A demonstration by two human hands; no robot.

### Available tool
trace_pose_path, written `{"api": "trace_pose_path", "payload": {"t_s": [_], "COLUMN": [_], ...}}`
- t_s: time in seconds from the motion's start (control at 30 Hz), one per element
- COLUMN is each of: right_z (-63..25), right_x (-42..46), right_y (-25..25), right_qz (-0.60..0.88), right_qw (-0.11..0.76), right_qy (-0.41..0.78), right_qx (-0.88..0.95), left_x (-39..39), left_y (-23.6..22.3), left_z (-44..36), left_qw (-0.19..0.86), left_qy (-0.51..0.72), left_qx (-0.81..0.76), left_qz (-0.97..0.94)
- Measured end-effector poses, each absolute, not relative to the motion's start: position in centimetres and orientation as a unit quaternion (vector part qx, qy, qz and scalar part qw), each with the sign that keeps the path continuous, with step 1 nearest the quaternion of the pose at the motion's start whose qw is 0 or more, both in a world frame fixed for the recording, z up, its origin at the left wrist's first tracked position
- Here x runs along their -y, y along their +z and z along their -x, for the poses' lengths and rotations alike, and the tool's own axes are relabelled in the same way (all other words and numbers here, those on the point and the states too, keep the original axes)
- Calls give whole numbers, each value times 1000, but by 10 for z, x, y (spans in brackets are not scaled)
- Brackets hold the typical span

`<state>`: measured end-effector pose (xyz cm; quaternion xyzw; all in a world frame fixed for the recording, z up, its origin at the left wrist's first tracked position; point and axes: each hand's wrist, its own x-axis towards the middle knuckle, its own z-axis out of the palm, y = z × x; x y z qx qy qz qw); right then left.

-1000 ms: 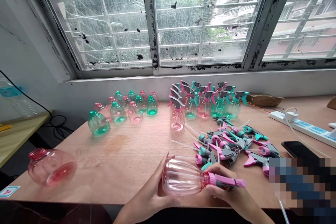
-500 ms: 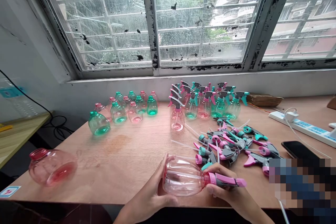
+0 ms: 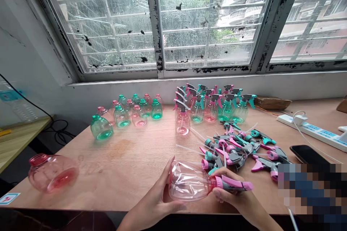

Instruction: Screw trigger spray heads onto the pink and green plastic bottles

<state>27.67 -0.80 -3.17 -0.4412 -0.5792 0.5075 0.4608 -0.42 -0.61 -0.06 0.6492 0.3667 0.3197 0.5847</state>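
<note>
A clear pink spray bottle [image 3: 189,181] lies on its side between my hands, just above the table's front edge. My left hand [image 3: 159,195] is wrapped round its base end. At the neck, my right hand [image 3: 234,191] pinches the pink collar of the grey and pink spray head [image 3: 230,184]. The spray head sits on the bottle's mouth, pointing right. Just behind my right hand is a heap of loose spray heads [image 3: 235,148], pink, green and grey, some with white tubes.
Open pink and green bottles [image 3: 122,116] stand at the back left. Bottles with spray heads [image 3: 211,108] are grouped at the back middle. A large pink bottle [image 3: 54,173] is at the front left. On the right are a black phone [image 3: 309,154] and a power strip [image 3: 311,131].
The bottle and spray head have turned slightly about their long axis. Both hands stay in nearly the same place, keeping their grip.
</note>
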Motion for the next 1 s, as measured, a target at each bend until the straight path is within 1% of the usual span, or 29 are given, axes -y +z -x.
{"api": "trace_pose_path", "payload": {"t_s": [0.67, 1.0], "right_z": [-273, -275], "right_x": [9, 9], "right_y": [-30, -31], "right_qz": [442, 399], "right_qw": [466, 476], "right_qy": [524, 556], "right_qx": [560, 552], "left_x": [6, 6], "left_y": [2, -2], "left_z": [5, 5], "left_qw": [548, 573], "left_qy": [307, 316], "left_qx": [-401, -377], "left_qz": [-667, -655]}}
